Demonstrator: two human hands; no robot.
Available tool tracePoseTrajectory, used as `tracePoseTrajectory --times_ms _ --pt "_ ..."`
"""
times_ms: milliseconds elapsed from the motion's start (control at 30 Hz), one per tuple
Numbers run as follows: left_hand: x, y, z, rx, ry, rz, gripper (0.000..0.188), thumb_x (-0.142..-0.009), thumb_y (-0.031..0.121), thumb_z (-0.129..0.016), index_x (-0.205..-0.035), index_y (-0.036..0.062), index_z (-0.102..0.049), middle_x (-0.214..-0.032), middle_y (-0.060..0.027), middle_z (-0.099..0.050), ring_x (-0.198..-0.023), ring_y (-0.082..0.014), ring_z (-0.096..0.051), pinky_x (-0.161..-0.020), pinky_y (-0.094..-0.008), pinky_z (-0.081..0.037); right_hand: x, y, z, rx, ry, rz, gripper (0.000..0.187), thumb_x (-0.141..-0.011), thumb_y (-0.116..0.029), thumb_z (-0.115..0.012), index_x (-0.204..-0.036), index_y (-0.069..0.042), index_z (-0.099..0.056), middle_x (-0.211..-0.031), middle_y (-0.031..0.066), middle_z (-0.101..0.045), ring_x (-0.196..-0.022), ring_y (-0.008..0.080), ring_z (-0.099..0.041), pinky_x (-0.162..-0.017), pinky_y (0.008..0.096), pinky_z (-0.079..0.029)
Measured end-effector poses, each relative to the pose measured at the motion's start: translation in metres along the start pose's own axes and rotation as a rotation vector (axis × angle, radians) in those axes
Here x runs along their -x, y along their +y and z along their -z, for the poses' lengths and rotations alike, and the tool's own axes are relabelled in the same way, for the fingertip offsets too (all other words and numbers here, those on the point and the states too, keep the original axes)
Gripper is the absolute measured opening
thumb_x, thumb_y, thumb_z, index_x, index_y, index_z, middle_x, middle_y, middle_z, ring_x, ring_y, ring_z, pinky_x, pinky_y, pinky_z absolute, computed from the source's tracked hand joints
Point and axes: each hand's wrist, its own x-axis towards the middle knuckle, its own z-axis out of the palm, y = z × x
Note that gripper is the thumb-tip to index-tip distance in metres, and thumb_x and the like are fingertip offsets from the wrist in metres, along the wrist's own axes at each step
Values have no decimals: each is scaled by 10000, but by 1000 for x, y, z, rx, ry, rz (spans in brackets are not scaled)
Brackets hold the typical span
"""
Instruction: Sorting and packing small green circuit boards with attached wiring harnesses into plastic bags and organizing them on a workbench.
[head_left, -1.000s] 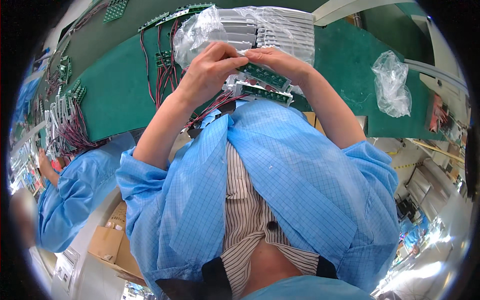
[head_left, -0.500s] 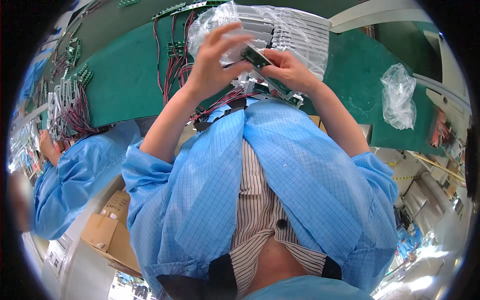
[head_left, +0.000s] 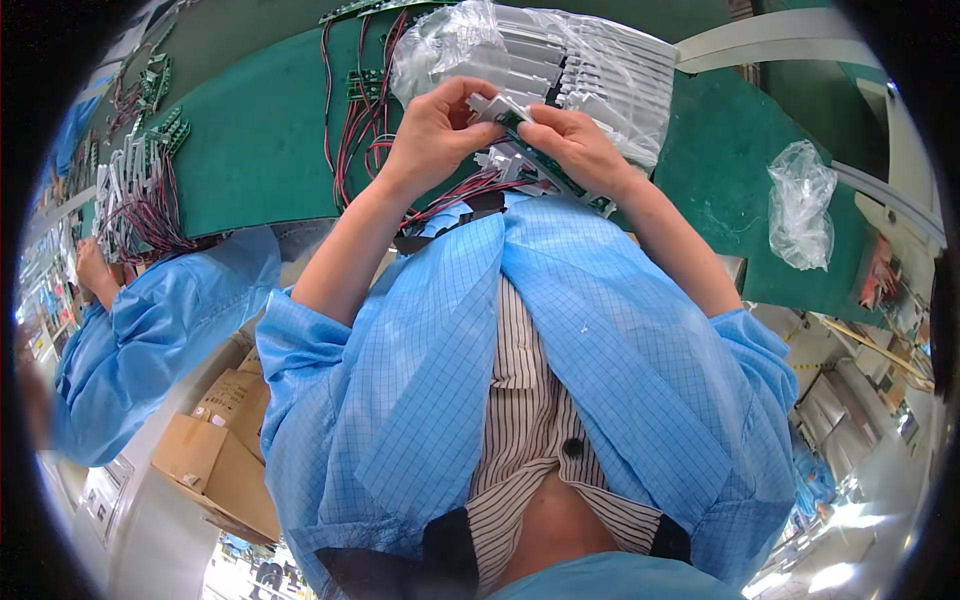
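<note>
Over the near edge of the green work mat, my two hands meet at a small assembly. My left hand (head_left: 433,137) pinches a pale grey plastic piece (head_left: 489,106) between thumb and fingers. Closed on a narrow green circuit board (head_left: 545,163) is my right hand (head_left: 583,150), its thumb close to the left thumb. The board slants down to the right, against or beside the grey piece; how they join is hidden by my fingers. Red and black wires (head_left: 455,197) and more grey parts lie just below my hands, close to my blue coat.
Stacked grey plastic strips (head_left: 625,75) in clear wrap stand behind my hands. Wired boards (head_left: 366,85) lie left of them. A crumpled clear bag (head_left: 802,205) rests at right. A co-worker's hand (head_left: 95,270) is at far left beside wired parts; cardboard boxes (head_left: 220,450) stand below.
My left hand has come down, its spread fingers closing on the grey piece. My right hand stays on the board. The whole view has shifted slightly.
</note>
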Motion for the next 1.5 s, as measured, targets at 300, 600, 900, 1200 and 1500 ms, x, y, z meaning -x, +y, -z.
tracePoseTrajectory --times_ms 300,600,900,1200,1500 --pt "6 -9 -11 -360 183 -22 230 -684 79 -641 -888 15 -557 -629 -19 -580 -550 -50 -531 -482 -181 -406 1 -12 -14 346 226 35 243 -786 -251 -487 -705 -22 -500 -538 72 -482 -510 140 -496 -474 295 -383" --pt "0 4 4 -342 101 179 246 -749 163 -633 -926 11 -555 -619 -48 -597 -533 -66 -548 -471 -221 -423 -14 -11 1 522 254 14 305 -776 -303 -471 -689 -14 -517 -531 105 -508 -502 196 -524 -481 336 -388" --pt "27 50 60 -522 -134 209 185 -845 172 -530 -751 30 -603 -545 44 -477 -517 -18 -412 -442 -182 -320 23 -12 18 27 -69 -52 145 -803 -194 -579 -799 -49 -570 -628 -56 -411 -587 25 -365 -516 192 -297" --pt "63 60 89 -261 -354 517 264 -842 216 -542 -702 -2 -592 -503 16 -466 -433 -24 -392 -388 -174 -300 36 -27 32 -10 -177 -180 122 -737 -119 -673 -729 -46 -576 -586 -77 -427 -522 1 -333 -446 181 -246" --pt "184 48 183 -231 344 494 303 -835 251 -513 -586 90 -448 -509 69 -357 -435 -24 -282 -395 -209 -179 28 -5 66 31 21 -158 95 -734 -86 -664 -745 -41 -582 -554 -74 -451 -504 -8 -371 -436 173 -275"
